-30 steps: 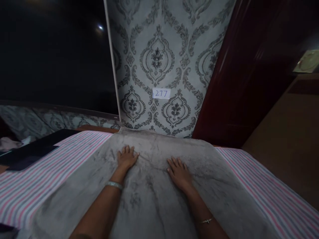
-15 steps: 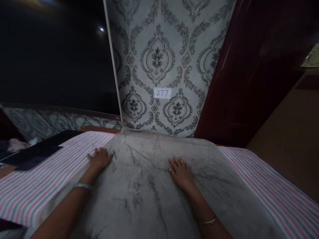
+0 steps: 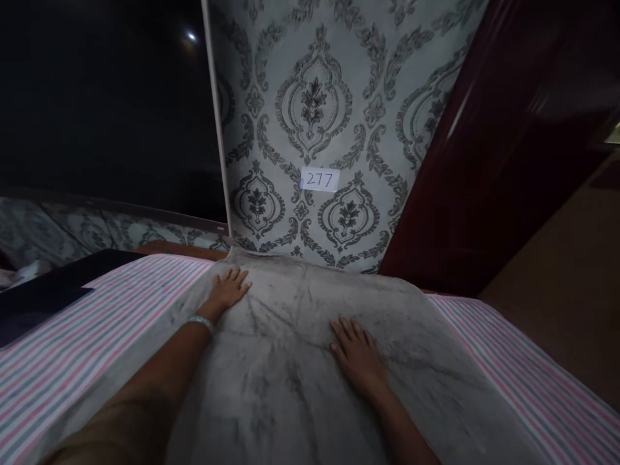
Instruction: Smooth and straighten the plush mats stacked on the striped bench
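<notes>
A grey cloth with dark smudges and creases is spread over a striped cloth in pink, white and grey. My left hand lies flat on the grey cloth near its far left corner, fingers spread. On the middle right of the same cloth rests my right hand, palm down with the fingers apart. Neither hand holds anything. A band circles my left wrist.
Behind the surface rises a patterned wall with a paper label reading 277. A large dark screen stands at the left, with a flat black item below it. A dark red glossy panel is at the right.
My left hand has slid to the right and farther forward over the grey cloth. My right hand stays at nearly the same spot. The view has shifted slightly.
</notes>
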Action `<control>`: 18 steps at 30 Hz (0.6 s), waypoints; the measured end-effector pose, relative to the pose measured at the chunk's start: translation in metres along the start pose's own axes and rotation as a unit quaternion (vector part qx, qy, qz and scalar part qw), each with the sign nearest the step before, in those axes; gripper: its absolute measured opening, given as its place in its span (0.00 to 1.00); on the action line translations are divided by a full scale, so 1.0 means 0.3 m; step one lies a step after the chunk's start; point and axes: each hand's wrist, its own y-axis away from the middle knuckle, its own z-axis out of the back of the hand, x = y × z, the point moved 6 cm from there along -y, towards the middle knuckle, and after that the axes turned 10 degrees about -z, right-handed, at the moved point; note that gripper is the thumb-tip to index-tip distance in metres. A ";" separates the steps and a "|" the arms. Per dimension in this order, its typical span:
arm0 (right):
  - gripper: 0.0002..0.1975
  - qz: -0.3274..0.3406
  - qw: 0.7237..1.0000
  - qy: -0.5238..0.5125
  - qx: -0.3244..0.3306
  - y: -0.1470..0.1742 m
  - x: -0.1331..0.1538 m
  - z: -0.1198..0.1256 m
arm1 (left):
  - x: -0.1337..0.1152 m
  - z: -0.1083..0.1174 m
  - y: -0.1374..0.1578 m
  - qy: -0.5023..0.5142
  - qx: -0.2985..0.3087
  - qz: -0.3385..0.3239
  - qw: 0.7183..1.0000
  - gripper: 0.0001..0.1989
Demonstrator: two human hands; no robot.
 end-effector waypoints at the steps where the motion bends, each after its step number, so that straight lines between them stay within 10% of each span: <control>1: 0.29 -0.001 1.000 0.000 -0.002 -0.001 -0.002 -0.003 | 0.029 0.004 -0.013 -0.002 -0.003 0.007 1.000 0.31; 18: 0.28 -0.004 1.000 0.006 -0.002 -0.023 -0.038 -0.058 | 0.210 0.009 -0.192 -0.020 -0.024 0.065 0.997 0.32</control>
